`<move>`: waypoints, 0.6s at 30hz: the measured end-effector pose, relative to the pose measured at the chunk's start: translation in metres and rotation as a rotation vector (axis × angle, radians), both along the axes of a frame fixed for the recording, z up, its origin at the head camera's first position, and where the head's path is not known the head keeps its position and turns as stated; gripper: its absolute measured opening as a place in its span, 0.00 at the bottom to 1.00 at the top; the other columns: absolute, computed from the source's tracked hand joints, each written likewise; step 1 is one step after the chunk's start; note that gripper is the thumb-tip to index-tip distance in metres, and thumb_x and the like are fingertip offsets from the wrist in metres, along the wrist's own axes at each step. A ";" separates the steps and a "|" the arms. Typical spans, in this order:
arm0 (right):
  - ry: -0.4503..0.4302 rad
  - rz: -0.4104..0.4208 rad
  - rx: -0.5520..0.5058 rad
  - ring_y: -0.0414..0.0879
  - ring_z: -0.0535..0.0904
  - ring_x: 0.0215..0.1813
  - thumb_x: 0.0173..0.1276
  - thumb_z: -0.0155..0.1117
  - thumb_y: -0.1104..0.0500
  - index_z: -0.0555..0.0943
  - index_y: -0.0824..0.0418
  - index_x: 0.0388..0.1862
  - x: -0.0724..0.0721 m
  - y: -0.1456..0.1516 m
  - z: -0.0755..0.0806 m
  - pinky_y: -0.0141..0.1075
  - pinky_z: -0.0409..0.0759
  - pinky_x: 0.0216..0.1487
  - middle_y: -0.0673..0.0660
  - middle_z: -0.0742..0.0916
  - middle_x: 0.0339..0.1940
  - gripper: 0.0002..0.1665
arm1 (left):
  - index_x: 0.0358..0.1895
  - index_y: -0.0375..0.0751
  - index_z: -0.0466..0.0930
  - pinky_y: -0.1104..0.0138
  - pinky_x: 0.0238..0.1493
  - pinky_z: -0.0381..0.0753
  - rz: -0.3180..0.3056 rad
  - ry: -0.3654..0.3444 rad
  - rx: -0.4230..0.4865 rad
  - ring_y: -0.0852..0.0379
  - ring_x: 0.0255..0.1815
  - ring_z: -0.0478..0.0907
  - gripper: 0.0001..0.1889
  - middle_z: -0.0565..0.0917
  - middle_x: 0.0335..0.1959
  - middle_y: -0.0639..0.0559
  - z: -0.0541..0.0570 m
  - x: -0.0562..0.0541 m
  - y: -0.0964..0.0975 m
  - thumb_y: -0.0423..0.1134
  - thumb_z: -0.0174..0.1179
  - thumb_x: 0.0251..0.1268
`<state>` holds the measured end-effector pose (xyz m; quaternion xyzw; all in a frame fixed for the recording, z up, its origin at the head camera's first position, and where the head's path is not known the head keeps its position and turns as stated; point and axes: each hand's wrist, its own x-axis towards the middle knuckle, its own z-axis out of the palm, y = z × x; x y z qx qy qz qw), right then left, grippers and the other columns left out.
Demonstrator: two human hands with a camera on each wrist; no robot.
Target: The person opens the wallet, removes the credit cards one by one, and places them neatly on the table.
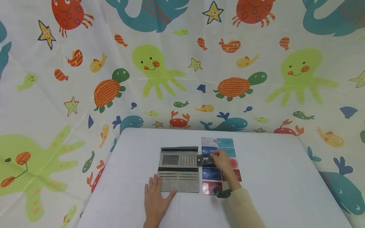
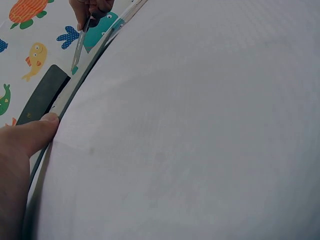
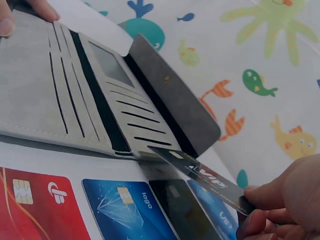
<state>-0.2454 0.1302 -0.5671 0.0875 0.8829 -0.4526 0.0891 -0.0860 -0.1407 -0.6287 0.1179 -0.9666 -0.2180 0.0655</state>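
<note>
An unfolded grey wallet (image 1: 180, 186) lies on the white table, its card slots and clear window facing up. Between thumb and fingers my right hand (image 1: 223, 162) pinches a black VIP card (image 1: 203, 160) by its right end. In the right wrist view the far end of that card (image 3: 212, 179) meets the wallet's side edge, by the row of slots. My left hand (image 1: 155, 199) rests with straight fingers at the wallet's lower left corner, and its thumb (image 2: 42, 131) lies along the near edge.
Two columns of cards lie right of the wallet, among them a red card (image 3: 42, 207), a blue card (image 3: 117, 207) and a teal card (image 1: 225, 142). The wallet's flap (image 3: 172, 92) stands up at the far side. A sea-animal cloth (image 1: 171, 79) hangs behind the table.
</note>
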 end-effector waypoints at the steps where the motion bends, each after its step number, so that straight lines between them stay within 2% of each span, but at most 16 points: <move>1: 0.009 -0.002 0.007 0.48 0.78 0.35 0.72 0.62 0.57 0.82 0.69 0.50 0.001 0.001 0.001 0.32 0.76 0.32 0.62 0.84 0.38 0.17 | 0.74 0.34 0.64 0.44 0.81 0.47 -0.001 -0.001 0.000 0.39 0.82 0.54 0.55 0.61 0.79 0.40 0.000 0.000 0.000 0.72 0.64 0.51; 10: 0.011 -0.042 0.035 0.50 0.76 0.37 0.77 0.56 0.53 0.80 0.69 0.47 0.008 0.011 0.001 0.33 0.74 0.32 0.62 0.82 0.36 0.19 | 0.74 0.34 0.65 0.44 0.81 0.47 0.002 0.001 0.008 0.39 0.82 0.54 0.54 0.61 0.79 0.40 0.001 0.000 0.001 0.72 0.64 0.51; 15: -0.006 -0.049 0.011 0.50 0.78 0.38 0.80 0.49 0.51 0.77 0.69 0.53 0.014 0.020 0.002 0.33 0.76 0.32 0.63 0.82 0.39 0.22 | 0.74 0.34 0.65 0.45 0.81 0.46 0.004 0.000 0.008 0.39 0.82 0.53 0.54 0.61 0.79 0.40 0.001 0.000 0.001 0.72 0.64 0.52; 18: 0.006 -0.050 0.026 0.52 0.80 0.41 0.81 0.45 0.51 0.76 0.70 0.56 0.019 0.025 0.004 0.38 0.80 0.37 0.65 0.83 0.42 0.24 | 0.74 0.34 0.65 0.45 0.81 0.47 0.006 0.000 0.006 0.39 0.82 0.54 0.55 0.61 0.79 0.40 0.001 0.000 0.001 0.72 0.64 0.51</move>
